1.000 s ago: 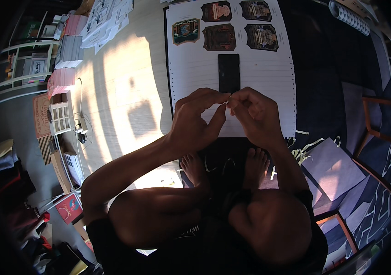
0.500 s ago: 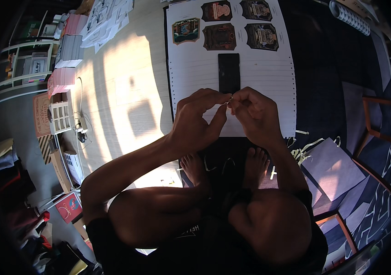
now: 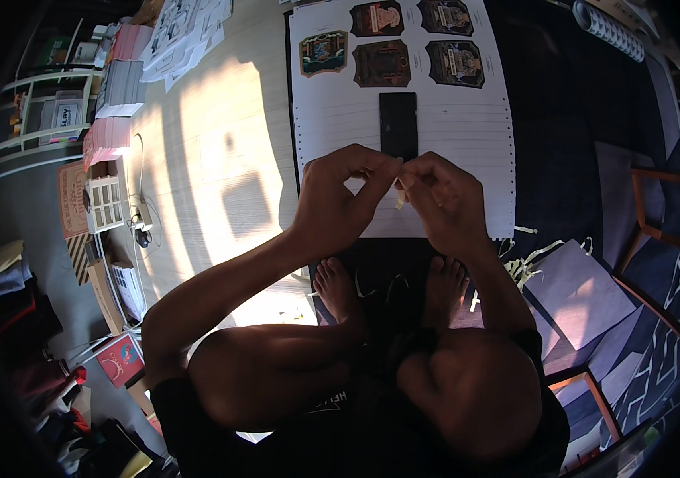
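Note:
Over the near part of a white lined sheet [image 3: 340, 159], my two hands meet at the fingertips. My left hand [image 3: 336, 195] pinches thumb against forefinger; what lies between them is too small to make out. A small pale yellowish strip [image 3: 400, 204] hangs under the fingertips of my right hand [image 3: 448, 195], which are closed on it. Just beyond the fingers lies a dark flat rectangle [image 3: 398, 123] on the paper. Several dark badge-shaped pieces with printed pictures, including a green-and-gold one [image 3: 323, 53], lie at the sheet's far end.
Pale curled strips [image 3: 525, 271] lie right of my feet beside a greyish flat square sheet [image 3: 581, 291]. A wooden chair frame [image 3: 647, 231] stands at the right. Stacked paper [image 3: 121, 80] and a power strip [image 3: 143, 217] are at the left.
My left hand has shifted slightly up, its thumb now drawn up against the forefinger. The pale strip now hangs lower, below the right fingertips.

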Demonstrator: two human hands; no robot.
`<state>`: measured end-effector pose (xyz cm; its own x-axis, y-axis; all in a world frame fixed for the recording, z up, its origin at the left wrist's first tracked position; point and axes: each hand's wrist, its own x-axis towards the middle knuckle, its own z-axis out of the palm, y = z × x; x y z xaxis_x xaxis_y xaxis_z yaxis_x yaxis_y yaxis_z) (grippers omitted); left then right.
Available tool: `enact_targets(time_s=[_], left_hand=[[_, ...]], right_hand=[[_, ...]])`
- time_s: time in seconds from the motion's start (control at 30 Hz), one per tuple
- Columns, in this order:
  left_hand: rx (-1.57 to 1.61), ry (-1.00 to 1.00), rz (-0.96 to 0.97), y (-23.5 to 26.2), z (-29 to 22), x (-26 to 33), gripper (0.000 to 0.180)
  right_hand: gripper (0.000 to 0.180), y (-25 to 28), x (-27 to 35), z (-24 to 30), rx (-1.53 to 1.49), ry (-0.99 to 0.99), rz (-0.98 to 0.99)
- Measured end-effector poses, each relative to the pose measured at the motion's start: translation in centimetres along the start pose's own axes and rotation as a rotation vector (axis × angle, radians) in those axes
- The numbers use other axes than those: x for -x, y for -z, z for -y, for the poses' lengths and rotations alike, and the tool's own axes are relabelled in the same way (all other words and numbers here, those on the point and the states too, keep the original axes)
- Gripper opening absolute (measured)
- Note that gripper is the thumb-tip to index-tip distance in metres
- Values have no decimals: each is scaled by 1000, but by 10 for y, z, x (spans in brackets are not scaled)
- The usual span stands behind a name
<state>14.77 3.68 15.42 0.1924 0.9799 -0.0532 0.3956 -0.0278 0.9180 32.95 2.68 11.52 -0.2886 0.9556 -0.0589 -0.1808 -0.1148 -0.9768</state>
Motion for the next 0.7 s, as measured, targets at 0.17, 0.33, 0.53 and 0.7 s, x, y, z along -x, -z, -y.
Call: enact_targets(time_s=[0.17,0.33,0.53,0.7], left_hand=[[72,136,-48,6,1,-4,20],[64,122,-47,10,10,-6,23],[20,95,-47,11,2,-6,24],[-8,111,-36,14,1,-9,24]], right_hand=[[9,-2,6,-2,-17,-22,-46],[10,2,15,-18,-47,-93,-66],[11,1,22,-24,-44,-124,-45],[12,1,27,-34,-70,-144,-90]])
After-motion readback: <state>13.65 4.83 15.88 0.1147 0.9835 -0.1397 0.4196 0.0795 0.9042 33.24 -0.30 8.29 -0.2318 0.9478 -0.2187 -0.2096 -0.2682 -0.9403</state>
